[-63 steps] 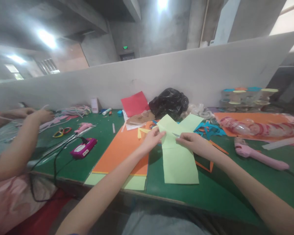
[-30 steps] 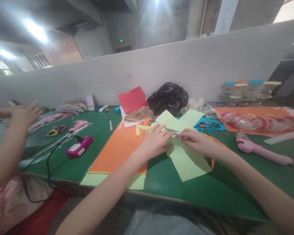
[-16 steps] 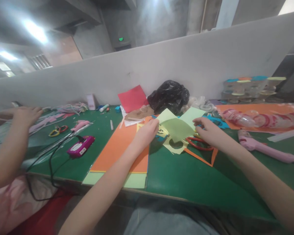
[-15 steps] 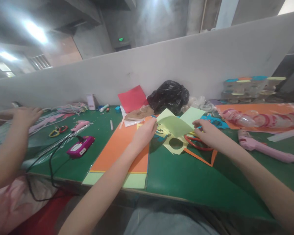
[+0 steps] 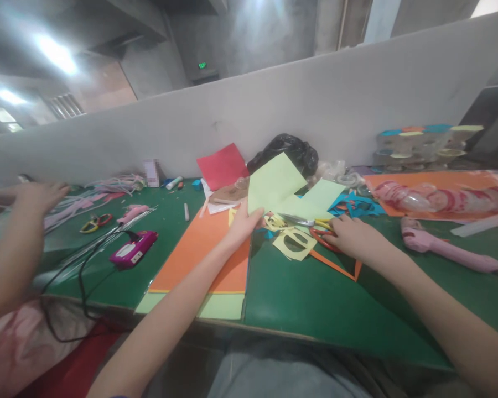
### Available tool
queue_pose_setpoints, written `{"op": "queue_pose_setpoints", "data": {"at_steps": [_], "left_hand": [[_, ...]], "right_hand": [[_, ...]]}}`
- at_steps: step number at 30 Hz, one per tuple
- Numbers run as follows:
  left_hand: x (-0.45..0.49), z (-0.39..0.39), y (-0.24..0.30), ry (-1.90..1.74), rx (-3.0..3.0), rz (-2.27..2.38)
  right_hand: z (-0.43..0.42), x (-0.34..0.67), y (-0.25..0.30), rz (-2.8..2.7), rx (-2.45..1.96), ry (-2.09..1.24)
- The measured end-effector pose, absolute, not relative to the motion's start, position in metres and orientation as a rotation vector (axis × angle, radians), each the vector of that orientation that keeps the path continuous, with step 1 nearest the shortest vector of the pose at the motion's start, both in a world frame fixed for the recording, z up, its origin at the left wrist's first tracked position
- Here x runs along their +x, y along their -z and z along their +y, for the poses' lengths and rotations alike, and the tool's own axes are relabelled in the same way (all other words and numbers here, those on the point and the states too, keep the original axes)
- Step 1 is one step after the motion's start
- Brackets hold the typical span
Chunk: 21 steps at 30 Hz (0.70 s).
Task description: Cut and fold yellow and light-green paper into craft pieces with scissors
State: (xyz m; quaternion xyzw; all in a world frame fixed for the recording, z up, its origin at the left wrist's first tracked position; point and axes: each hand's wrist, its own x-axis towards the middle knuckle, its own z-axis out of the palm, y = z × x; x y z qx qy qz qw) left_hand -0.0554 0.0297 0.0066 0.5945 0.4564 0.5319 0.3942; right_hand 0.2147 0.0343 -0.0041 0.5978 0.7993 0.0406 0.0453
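Note:
My left hand (image 5: 249, 221) is closed on a sheet of light green paper (image 5: 276, 182), which stands tilted up in front of a black plastic bag (image 5: 288, 152). Another part of light green paper (image 5: 321, 196) spreads to the right of it. My right hand (image 5: 348, 235) is at the handles of scissors (image 5: 321, 235), one yellow and one red-orange, its fingers around them. The blades point left, toward the paper. Below them lie yellow paper scraps (image 5: 292, 246) with a round hole and an orange paper strip (image 5: 332, 264).
Orange sheets (image 5: 203, 260) lie left of centre on the green table (image 5: 315, 309). A pink glue gun (image 5: 448, 251) and a ringed plastic bottle piece (image 5: 431, 199) are at right. At left are a purple power adapter (image 5: 133, 249), other scissors (image 5: 95, 223) and another person's arm (image 5: 20, 237).
My left hand has raised and tilted the green paper upward. My right hand has let go of the paper and moved down onto the scissors, whose blades now show.

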Motion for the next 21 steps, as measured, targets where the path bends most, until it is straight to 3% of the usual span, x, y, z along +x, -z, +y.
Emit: {"op": "queue_pose_setpoints", "data": {"at_steps": [5,13,18,21], "left_hand": [[-0.058,0.034,-0.004,-1.351,1.358,1.123],[-0.058,0.037,-0.005,-1.446,1.237,1.067],[-0.056,0.032,-0.011,-1.492,1.181,1.040],[-0.056,0.031,-0.011,-1.483,1.162,1.012]], "right_hand": [[0.031,0.210,-0.001,2.482,1.809,-0.196],[0.027,0.207,-0.014,2.623,2.010,-0.049],[0.032,0.214,-0.020,2.742,2.084,0.579],[0.030,0.215,-0.021,2.715,2.049,0.762]]}}
